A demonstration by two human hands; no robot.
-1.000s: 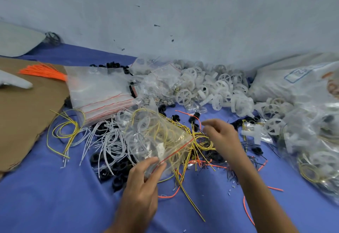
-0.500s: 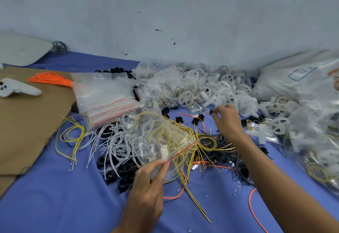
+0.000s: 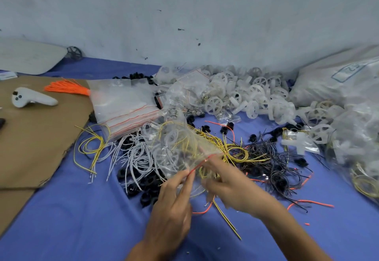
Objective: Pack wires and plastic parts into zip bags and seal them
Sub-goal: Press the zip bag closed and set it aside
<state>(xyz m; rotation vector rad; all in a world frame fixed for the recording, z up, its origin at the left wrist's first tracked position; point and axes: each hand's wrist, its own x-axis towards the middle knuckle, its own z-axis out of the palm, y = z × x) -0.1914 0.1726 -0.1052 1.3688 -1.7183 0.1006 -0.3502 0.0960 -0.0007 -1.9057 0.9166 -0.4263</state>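
While the left hand pinches the red-striped mouth of the zip bag between thumb and fingertips, the bag hangs tilted just beyond it, mouth toward the person. My guess: held that way so the opening stays reachable and the contents do not slide out.

Right hand sits just right of the left, fingers curled at the same mouth edge. Blurred; it looks to be gripping the bag's lip or feeding something in, but I cannot tell which, nor whether anything is between the fingers.

Bag contents: yellow wire loops and white rings or wire, seen through the film; no clean count possible.

Counts, as far as visible:
- Hands: two, both at the bag.
- Bag in hand: one.
- Empty bags: one stack, well beyond the left hand; several red stripes show, sheet count uncertain.
- Yellow wires: a tangle just beyond the right hand, too many to count; a looser bunch lies far left.
- White wires: one pile left of the bag.
- Black wires: one heap right of the right hand.
- White wheels: dozens, far beyond both hands.
- Orange wire bundle: one, far left on the cardboard.

Bag appears unsealed.
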